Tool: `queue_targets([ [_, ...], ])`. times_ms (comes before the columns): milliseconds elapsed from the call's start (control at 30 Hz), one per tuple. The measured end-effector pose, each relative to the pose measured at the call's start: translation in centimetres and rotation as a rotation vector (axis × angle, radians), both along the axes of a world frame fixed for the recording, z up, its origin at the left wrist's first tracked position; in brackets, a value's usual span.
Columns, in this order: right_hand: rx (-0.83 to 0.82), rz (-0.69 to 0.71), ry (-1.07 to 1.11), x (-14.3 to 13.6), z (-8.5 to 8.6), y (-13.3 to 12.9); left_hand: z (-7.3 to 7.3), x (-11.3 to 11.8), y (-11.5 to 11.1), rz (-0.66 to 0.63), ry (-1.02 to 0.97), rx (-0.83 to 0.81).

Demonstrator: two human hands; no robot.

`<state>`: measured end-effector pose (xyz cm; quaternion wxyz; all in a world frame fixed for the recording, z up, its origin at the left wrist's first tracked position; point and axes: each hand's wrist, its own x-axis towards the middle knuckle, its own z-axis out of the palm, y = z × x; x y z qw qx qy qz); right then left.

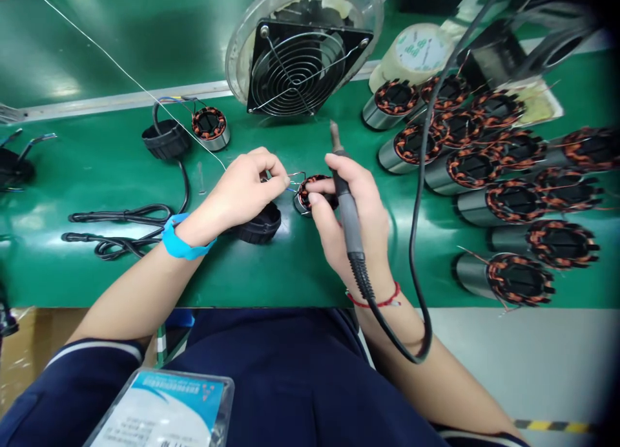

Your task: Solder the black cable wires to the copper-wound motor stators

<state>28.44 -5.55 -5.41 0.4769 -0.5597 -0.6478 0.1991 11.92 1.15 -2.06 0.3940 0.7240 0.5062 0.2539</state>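
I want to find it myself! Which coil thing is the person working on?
Start at the big fan, then look just below it. The stator sits between the left hand and right hand, alone, unlike the pile on the right.

A glossy green tabletop (300, 272) carries everything. At the right lies a cluster of grey metal cylinders with copper-wound cores (489, 169) — on their sides, packed close. At the back stands a black square wire-guarded fan (303, 69), a pale roll of tape (416, 53) beside it. At the left — a coiled black cable (121, 230), a black round cap (165, 140) and one lone wound core (210, 125).
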Motion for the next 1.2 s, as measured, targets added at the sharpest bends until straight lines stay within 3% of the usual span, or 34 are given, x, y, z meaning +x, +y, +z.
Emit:
queue_targets([
  [367, 0.032, -0.041, 0.027, -1.4, -0.3, 0.7, 0.9, -0.2, -0.6, -0.096, -0.031, 0.171],
  [667, 0.030, -0.032, 0.075, -1.3, -0.4, 0.6, 0.6, -0.4, -0.7, -0.169, -0.001, 0.348],
  [1033, 0.092, 0.009, 0.251, -1.4, -0.6, 1.6, 0.7, -0.3, -1.0, -0.224, 0.052, 0.451],
  [1200, 0.046, 0.036, 0.346, -1.4, -0.8, 1.9, 0.6, -0.3, -1.0, -0.224, 0.069, 0.474],
])
